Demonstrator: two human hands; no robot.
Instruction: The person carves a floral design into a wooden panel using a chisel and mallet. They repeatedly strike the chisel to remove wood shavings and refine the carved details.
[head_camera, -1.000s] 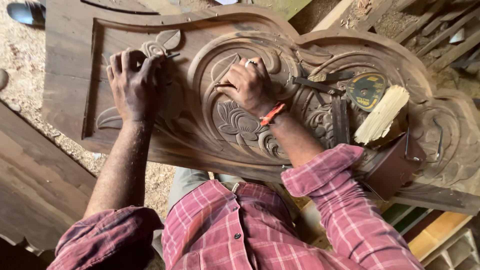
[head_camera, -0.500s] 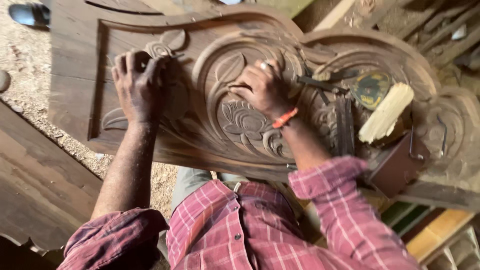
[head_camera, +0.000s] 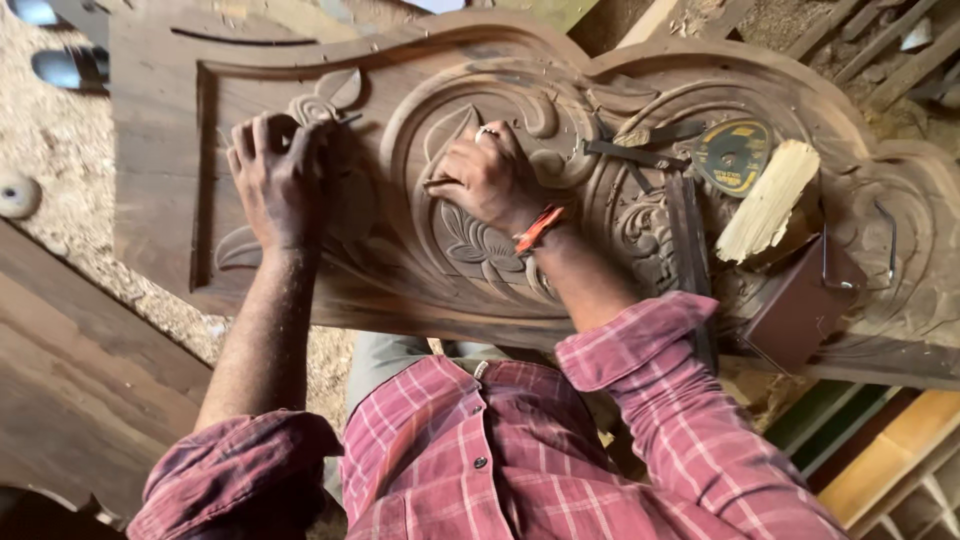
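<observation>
A large dark wooden panel (head_camera: 160, 200) carved with scrolls and leaves lies in front of me. My left hand (head_camera: 272, 178) rests fingers-curled on its left part beside a carved leaf scroll (head_camera: 325, 100); a thin dark tool tip shows past the fingers. My right hand (head_camera: 490, 178), with a ring and an orange wristband, is closed over the central flower carving (head_camera: 470, 245) and pinches a small thin tool that pokes out to the left. Both sleeves are red plaid.
On the panel's right lie dark metal chisels (head_camera: 640, 152), a yellow-green cutting disc (head_camera: 733, 155), a pale wood block (head_camera: 770, 200) and a brown box (head_camera: 800, 300). Sawdust covers the floor (head_camera: 60, 170). A dark plank (head_camera: 70, 370) lies at left, and a shoe (head_camera: 70, 65) at top left.
Both hands stay on the same spots of the carving, with only small shifts. The view has drifted slightly, so the panel sits a little differently in frame.
</observation>
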